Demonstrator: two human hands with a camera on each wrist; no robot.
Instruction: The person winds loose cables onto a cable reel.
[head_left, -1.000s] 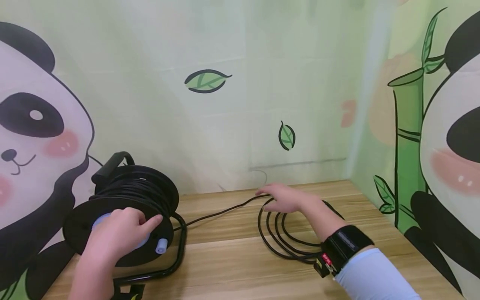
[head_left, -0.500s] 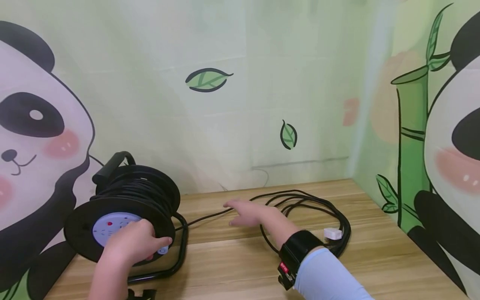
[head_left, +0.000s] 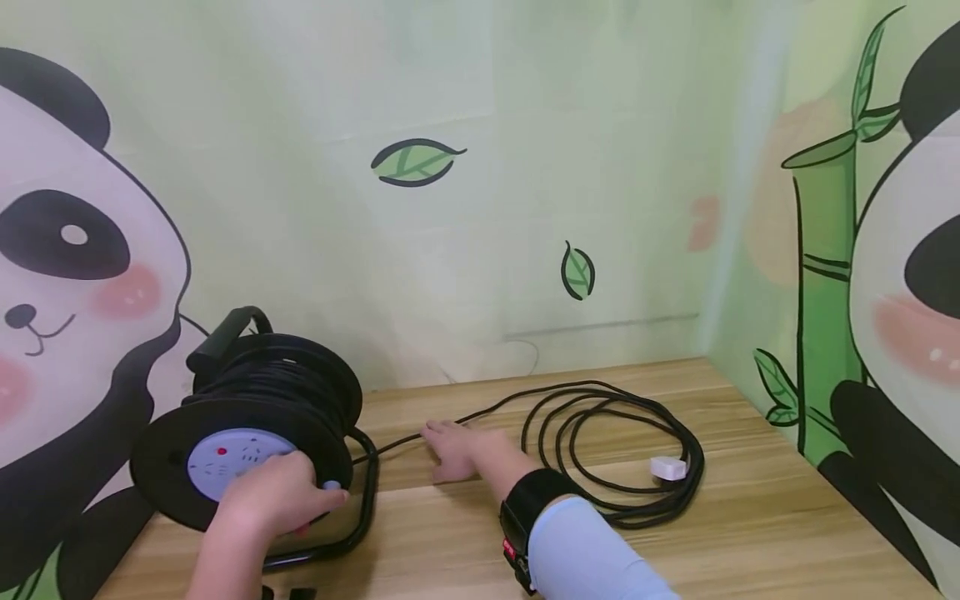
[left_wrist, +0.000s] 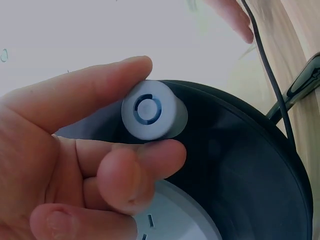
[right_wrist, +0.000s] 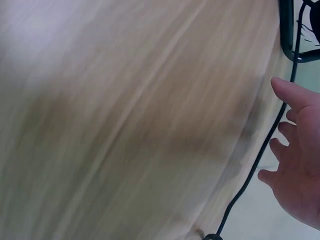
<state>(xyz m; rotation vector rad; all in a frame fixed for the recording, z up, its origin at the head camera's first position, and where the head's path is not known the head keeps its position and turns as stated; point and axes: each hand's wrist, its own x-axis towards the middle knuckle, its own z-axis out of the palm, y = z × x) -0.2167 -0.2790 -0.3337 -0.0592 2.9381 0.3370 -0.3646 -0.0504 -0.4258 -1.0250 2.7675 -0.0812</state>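
Note:
A black cable reel [head_left: 161, 458] with a pale blue socket face [head_left: 232, 454] stands at the left of the table. My left hand [head_left: 273, 492] pinches the reel's pale blue crank knob [left_wrist: 148, 110] between thumb and fingers, seen close in the left wrist view. From the reel a black cable [head_left: 491, 408] runs right into loose loops [head_left: 697, 467], with a white plug [head_left: 667, 468] on them. Over the cable, near the reel, is my right hand [head_left: 453, 450], its fingers spread apart. In the right wrist view the cable passes behind those fingers; whether they touch it I cannot tell.
The reel's black tube stand [head_left: 367, 508] sticks out to its right, and its carrying handle [head_left: 225, 333] rises at the back. Behind the wooden table [head_left: 427, 533] hangs a printed panda backdrop [head_left: 480, 250], which also covers the right side.
My right hand has moved left along the cable, from the loops towards the reel. The loops and white plug now show. My left hand has shifted slightly right with the knob.

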